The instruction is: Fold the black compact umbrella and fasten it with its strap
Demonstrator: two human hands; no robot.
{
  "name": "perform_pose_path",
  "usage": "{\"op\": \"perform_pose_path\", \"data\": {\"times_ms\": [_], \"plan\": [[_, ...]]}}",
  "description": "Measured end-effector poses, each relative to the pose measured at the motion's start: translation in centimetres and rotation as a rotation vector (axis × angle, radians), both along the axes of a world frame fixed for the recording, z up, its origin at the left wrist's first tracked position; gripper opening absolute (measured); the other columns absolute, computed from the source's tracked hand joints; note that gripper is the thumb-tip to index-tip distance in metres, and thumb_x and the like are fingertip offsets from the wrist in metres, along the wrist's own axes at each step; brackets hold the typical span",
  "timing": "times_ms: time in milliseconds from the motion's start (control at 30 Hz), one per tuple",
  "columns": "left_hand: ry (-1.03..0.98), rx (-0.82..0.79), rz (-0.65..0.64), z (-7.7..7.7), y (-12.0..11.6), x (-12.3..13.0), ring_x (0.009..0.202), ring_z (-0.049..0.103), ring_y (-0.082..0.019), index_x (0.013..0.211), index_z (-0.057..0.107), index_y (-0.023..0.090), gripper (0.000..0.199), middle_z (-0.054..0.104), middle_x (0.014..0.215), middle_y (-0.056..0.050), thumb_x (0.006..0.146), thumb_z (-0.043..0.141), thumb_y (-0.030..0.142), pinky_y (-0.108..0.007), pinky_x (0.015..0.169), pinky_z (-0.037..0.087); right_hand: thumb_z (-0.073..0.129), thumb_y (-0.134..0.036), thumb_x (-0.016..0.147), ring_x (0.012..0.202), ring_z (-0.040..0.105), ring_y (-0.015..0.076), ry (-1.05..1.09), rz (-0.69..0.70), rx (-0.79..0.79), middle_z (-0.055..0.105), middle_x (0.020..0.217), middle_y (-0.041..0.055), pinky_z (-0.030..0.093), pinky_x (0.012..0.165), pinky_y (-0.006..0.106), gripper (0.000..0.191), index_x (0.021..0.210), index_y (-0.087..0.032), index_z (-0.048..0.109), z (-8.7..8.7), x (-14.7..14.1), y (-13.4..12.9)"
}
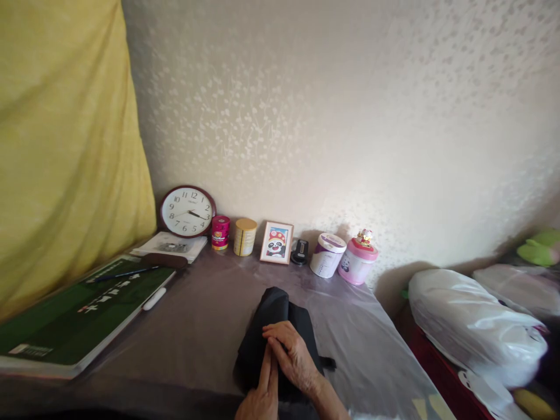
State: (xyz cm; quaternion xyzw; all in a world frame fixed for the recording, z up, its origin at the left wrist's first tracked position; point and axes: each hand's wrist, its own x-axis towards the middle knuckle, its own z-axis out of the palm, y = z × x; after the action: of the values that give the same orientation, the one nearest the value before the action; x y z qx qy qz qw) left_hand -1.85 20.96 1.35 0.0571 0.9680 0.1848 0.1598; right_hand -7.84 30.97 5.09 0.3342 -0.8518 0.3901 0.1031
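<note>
A black folded fabric bundle (273,303) lies near the front middle of the table, with a short dark strap (328,363) sticking out at its right side. My right hand (292,354) rests across the top of the bundle, fingers stretched and lying flat. From below, my left hand (262,388) reaches onto the same fabric with its fingers straight. Its fingertips meet those of my right hand. Neither hand grips the cloth visibly. Both hands cover part of the bundle's lower half.
Along the wall stand a clock (188,211), a pink can (220,233), a yellow-lidded tin (245,237), a panda picture frame (277,242), a small black device (300,252) and two tubs (327,256). A green board (87,312) lies left; white plastic bags (472,321) sit right.
</note>
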Motion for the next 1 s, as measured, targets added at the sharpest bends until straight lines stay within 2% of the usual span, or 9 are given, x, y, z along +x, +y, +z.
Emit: {"op": "perform_pose_path", "data": {"times_ms": [100, 200, 467, 567, 667, 733, 833, 900, 1000], "plan": [[0.021, -0.012, 0.025, -0.8, 0.3, -0.3, 0.082, 0.065, -0.014, 0.136, 0.004, 0.029, 0.081, -0.002, 0.148, -0.005, 0.068, 0.028, -0.007, -0.022, 0.068, 0.049, 0.038, -0.022, 0.090, 0.117, 0.045, 0.0179, 0.113, 0.001, 0.099, 0.059, 0.117, 0.0049, 0.035, 0.100, 0.039, 0.029, 0.110, -0.025, 0.059, -1.6, -0.9, 1.0], [0.020, -0.073, 0.045, -1.3, 0.5, -0.5, 0.083, 0.065, -0.013, 0.136, 0.006, 0.029, 0.080, -0.001, 0.147, -0.004, 0.069, 0.030, -0.006, -0.020, 0.068, 0.049, 0.042, -0.024, 0.088, 0.123, 0.040, 0.0188, 0.170, -0.009, 0.192, 0.054, 0.125, 0.0059, 0.030, 0.104, 0.042, 0.031, 0.117, -0.024, 0.055, -2.5, -2.6, 1.2], [0.026, -0.095, 0.103, -1.1, 0.8, -0.1, 0.075, 0.066, -0.013, 0.135, 0.006, 0.030, 0.079, -0.001, 0.146, -0.006, 0.069, 0.029, -0.005, -0.022, 0.061, 0.050, 0.044, -0.032, 0.088, 0.125, 0.038, 0.0195, 0.207, -0.044, 0.306, 0.052, 0.128, 0.0070, 0.026, 0.104, 0.045, 0.034, 0.119, -0.023, 0.053, -2.3, -8.5, 0.5], [0.015, -0.056, 0.136, -0.7, 0.7, 0.1, 0.074, 0.066, -0.012, 0.135, 0.008, 0.031, 0.077, 0.003, 0.147, -0.007, 0.070, 0.032, -0.003, -0.020, 0.060, 0.049, 0.043, -0.031, 0.088, 0.122, 0.040, 0.0194, 0.175, -0.053, 0.316, 0.056, 0.122, 0.0063, 0.026, 0.103, 0.043, 0.031, 0.115, -0.021, 0.057, -2.4, -10.6, 0.2], [0.000, -0.008, 0.162, -0.3, 0.6, 0.2, 0.077, 0.066, -0.014, 0.136, 0.010, 0.030, 0.075, 0.004, 0.147, -0.010, 0.071, 0.037, 0.002, -0.020, 0.062, 0.049, 0.040, -0.026, 0.089, 0.115, 0.048, 0.0172, 0.088, -0.066, 0.298, 0.060, 0.117, 0.0059, 0.031, 0.100, 0.034, 0.029, 0.110, -0.019, 0.060, -2.4, -12.2, -0.2], [-0.012, -0.001, 0.160, -0.1, 0.5, 0.2, 0.080, 0.066, -0.015, 0.136, 0.010, 0.029, 0.075, 0.004, 0.147, -0.011, 0.071, 0.037, 0.003, -0.021, 0.063, 0.048, 0.037, -0.025, 0.090, 0.106, 0.054, 0.0168, 0.003, -0.119, 0.274, 0.063, 0.111, 0.0063, 0.036, 0.093, 0.029, 0.030, 0.105, -0.018, 0.062, -2.5, -13.0, -0.5], [-0.034, 0.002, 0.148, 0.2, 0.4, 0.2, 0.080, 0.066, -0.015, 0.137, 0.009, 0.027, 0.075, 0.002, 0.147, -0.012, 0.072, 0.035, 0.002, -0.022, 0.064, 0.048, 0.029, -0.028, 0.092, 0.094, 0.060, 0.0199, -0.069, -0.239, 0.242, 0.067, 0.096, 0.0084, 0.041, 0.081, 0.029, 0.038, 0.096, -0.017, 0.065, -2.4, -13.4, -0.2], [-0.054, 0.008, 0.139, 0.2, 0.4, 0.2, 0.080, 0.066, -0.015, 0.137, 0.007, 0.025, 0.076, -0.002, 0.147, -0.013, 0.071, 0.033, 0.000, -0.024, 0.064, 0.048, 0.029, -0.031, 0.091, 0.091, 0.061, 0.0206, -0.118, -0.374, 0.183, 0.068, 0.093, 0.0090, 0.041, 0.078, 0.029, 0.038, 0.093, -0.017, 0.065, -2.2, -13.3, 0.8], [-0.058, 0.020, 0.122, 0.4, 0.3, 0.3, 0.083, 0.065, -0.015, 0.138, 0.000, 0.023, 0.079, -0.007, 0.146, -0.013, 0.070, 0.034, -0.001, -0.024, 0.066, 0.048, 0.032, -0.031, 0.088, 0.089, 0.060, 0.0195, -0.198, -0.599, 0.086, 0.067, 0.091, 0.0085, 0.041, 0.076, 0.028, 0.035, 0.093, -0.017, 0.064, -2.1, -12.1, 3.6]]}}
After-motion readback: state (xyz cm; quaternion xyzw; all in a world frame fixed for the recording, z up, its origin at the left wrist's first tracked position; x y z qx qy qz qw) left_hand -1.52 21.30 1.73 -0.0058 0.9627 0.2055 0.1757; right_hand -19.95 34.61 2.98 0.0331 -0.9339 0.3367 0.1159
